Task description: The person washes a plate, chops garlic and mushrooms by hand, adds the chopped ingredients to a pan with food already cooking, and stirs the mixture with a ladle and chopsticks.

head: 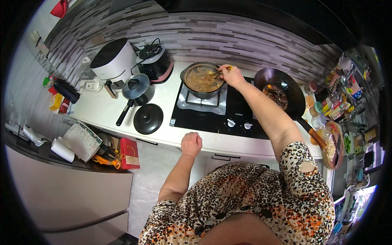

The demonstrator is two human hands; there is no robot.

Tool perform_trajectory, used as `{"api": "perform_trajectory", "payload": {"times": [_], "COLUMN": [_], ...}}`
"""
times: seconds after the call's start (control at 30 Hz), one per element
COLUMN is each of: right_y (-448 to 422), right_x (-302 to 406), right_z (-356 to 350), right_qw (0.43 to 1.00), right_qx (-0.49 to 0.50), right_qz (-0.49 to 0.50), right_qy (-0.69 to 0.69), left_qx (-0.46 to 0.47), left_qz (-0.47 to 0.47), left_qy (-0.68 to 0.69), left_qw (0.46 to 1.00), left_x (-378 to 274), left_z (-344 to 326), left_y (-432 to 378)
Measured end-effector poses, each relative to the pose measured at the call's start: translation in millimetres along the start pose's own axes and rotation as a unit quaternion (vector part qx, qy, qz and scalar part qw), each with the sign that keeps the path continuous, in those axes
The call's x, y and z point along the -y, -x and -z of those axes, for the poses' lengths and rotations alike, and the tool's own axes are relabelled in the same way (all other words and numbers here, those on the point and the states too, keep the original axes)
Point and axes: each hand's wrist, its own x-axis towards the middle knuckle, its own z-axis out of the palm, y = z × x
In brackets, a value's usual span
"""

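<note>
My right hand [231, 76] grips a pair of chopsticks [218, 73], whose tips reach into a dark clay pot [202, 94] of brown broth with pieces of food. The pot stands on the left burner of a black gas hob [196, 117]. Loosely closed and holding nothing, my left hand [192, 143] is at the counter's front edge, below the hob. Beyond my right forearm, a black wok [291, 88] with dark, glossy food sits on the hob's right side. A black pot lid [148, 119] lies on the counter left of the hob.
A lidded saucepan [144, 96], a white air fryer [114, 64] and a black blender base [154, 65] stand at the left. The wok's wooden handle [317, 138] points to the front right, near jars [318, 108] and a round cutting board [338, 153] with chopped food and a knife.
</note>
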Motion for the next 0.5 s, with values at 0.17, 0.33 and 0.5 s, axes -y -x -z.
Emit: {"api": "perform_trajectory", "payload": {"times": [0.17, 0.33, 0.5], "right_y": [6.8, 13.4, -1.2], "right_x": [42.8, 36.3, 30.5], "right_z": [11.4, -18.1, -4.9], "right_qw": [0.992, 0.992, 0.991], "right_qx": [-0.042, 0.073, 0.058], "right_qz": [0.111, 0.085, 0.03], "right_qy": [0.04, -0.061, -0.117], "left_qx": [-0.032, -0.017, -0.02], "left_qz": [-0.008, -0.014, -0.01], "left_qy": [-0.013, -0.009, -0.002], "left_qw": [0.999, 1.0, 1.0], "left_x": [5.4, -0.1, -0.8], "left_z": [-1.9, -2.0, -3.8], "left_y": [2.8, -1.0, -0.3]}}
